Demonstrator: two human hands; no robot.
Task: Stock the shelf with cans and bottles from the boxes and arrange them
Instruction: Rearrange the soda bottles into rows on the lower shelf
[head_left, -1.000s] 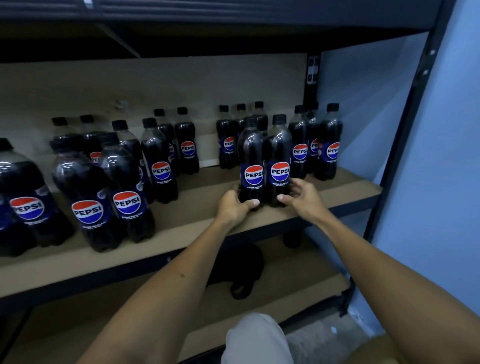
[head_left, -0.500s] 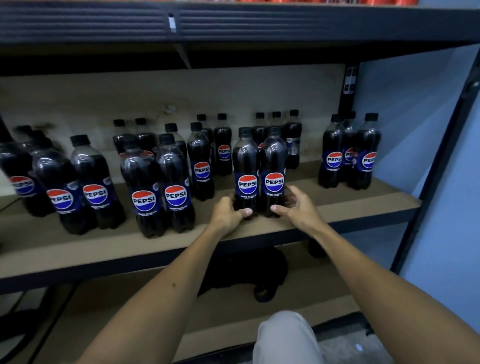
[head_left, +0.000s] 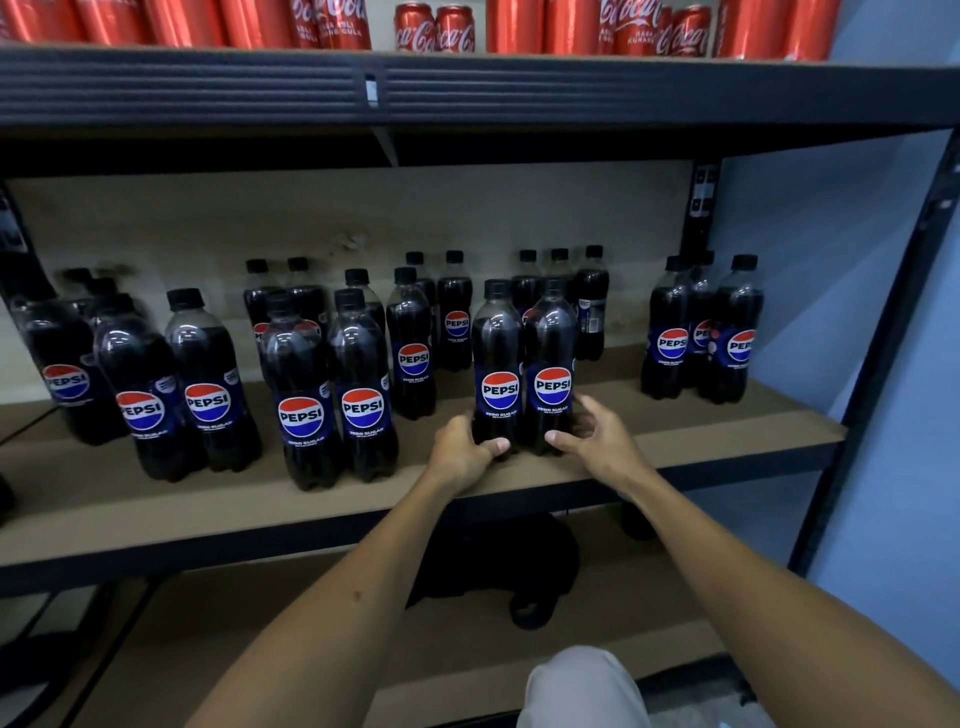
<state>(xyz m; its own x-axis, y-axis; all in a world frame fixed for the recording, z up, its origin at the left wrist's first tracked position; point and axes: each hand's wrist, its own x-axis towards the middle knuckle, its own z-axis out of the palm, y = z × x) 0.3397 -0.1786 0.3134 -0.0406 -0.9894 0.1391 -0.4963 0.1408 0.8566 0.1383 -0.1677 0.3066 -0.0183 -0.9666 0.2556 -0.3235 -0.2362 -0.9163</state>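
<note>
Shelf board (head_left: 675, 431): left hand (head_left: 460, 452) and right hand (head_left: 602, 441) curl round the bases of two touching Pepsi bottles (head_left: 524, 364), labels facing near, apparently for alignment.

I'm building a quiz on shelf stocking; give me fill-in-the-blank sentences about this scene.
1. The left hand and right hand hold ___ Pepsi bottles at their bases.
2. The shelf above carries red ___ cans.
3. The bottle caps are ___ in colour.

Missing words: two; Coca-Cola; black
</note>
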